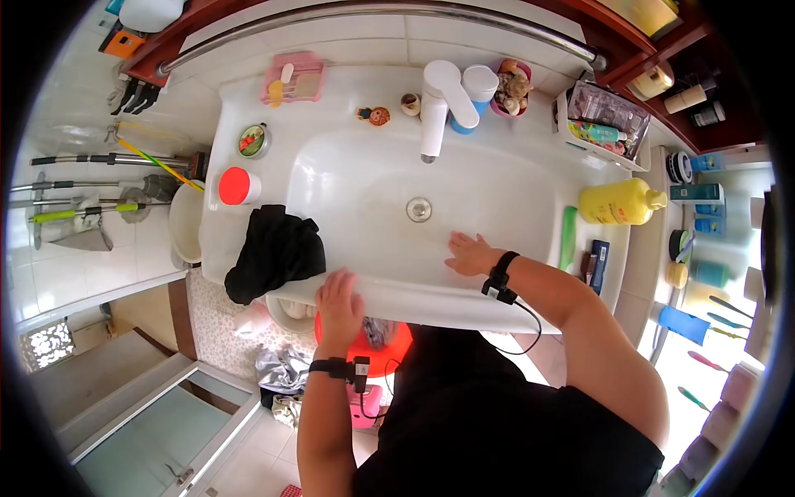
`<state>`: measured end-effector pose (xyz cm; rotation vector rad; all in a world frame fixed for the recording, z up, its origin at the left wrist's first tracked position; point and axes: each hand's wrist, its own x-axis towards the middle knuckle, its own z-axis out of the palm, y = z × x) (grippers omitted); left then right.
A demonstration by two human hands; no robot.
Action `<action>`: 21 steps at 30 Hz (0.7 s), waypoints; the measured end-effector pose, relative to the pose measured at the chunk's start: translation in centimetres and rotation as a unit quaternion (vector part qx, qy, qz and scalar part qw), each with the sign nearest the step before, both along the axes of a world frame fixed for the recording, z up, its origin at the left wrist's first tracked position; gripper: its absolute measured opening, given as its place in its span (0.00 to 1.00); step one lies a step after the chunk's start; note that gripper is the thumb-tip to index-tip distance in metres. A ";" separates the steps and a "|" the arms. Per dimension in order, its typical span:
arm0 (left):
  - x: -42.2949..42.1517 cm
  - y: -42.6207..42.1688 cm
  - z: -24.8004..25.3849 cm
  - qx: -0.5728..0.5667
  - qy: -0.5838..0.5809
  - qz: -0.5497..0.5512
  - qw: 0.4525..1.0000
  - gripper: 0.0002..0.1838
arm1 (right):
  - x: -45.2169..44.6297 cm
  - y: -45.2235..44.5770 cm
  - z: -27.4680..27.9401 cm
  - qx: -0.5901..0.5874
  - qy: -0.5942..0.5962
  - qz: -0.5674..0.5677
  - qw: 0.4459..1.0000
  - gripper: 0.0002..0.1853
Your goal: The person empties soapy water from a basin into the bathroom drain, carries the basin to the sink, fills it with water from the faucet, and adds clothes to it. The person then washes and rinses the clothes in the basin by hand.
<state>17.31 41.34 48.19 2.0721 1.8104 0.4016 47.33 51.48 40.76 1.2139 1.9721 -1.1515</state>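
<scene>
Bathrm: white sink point(373, 269), black cloth point(275, 255) on L front corner, near L hand point(339, 303), fingers nearly together on rim. R hand point(470, 253) in basin, fingers slightly spread. Red tub point(396, 352) below, part hidden; cloth's folds unclear.

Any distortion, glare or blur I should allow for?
Head view, edges: fisheye bows the metal rail, corners black; head view, far right: bright light washes out detail; head view, middle: soft glare on the sink, left hand and right hand fairly sharp.
</scene>
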 end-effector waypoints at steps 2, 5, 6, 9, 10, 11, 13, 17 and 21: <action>0.0 0.0 -0.1 0.001 0.001 0.000 1.000 0.23 | 0.2 -0.3 0.2 -0.009 0.013 -0.004 1.000 0.33; -0.1 -0.1 -0.3 0.013 0.002 -0.006 1.000 0.23 | 0.5 -1.0 -0.4 -0.014 0.039 -0.005 0.999 0.33; -0.1 -0.1 -0.3 0.012 0.003 -0.005 1.000 0.23 | 0.7 -1.2 -1.0 -0.009 0.052 -0.002 0.999 0.33; 0.0 -0.1 -0.2 0.012 0.006 -0.004 1.000 0.23 | 1.8 -1.8 -6.2 0.030 0.123 0.085 0.988 0.29; -0.1 -0.1 -0.1 0.013 0.008 -0.003 1.000 0.23 | 2.1 -1.2 -5.8 0.030 0.124 0.085 0.988 0.29; -0.1 -0.1 -0.2 0.013 0.009 -0.003 1.000 0.23 | 2.4 0.2 -4.6 -0.016 0.187 -0.001 0.982 0.26; -0.1 -0.1 -0.2 0.017 0.010 -0.002 1.000 0.23 | 2.7 1.2 -2.8 -0.063 0.249 -0.084 0.963 0.22; -0.2 -0.2 -0.4 0.018 0.012 -0.001 1.000 0.22 | 2.7 2.0 -1.2 -0.313 0.405 -0.568 0.644 0.16; -0.2 -0.1 -0.5 0.016 0.015 -0.005 1.000 0.22 | 1.7 2.6 -1.2 -0.251 0.370 -0.596 0.667 0.15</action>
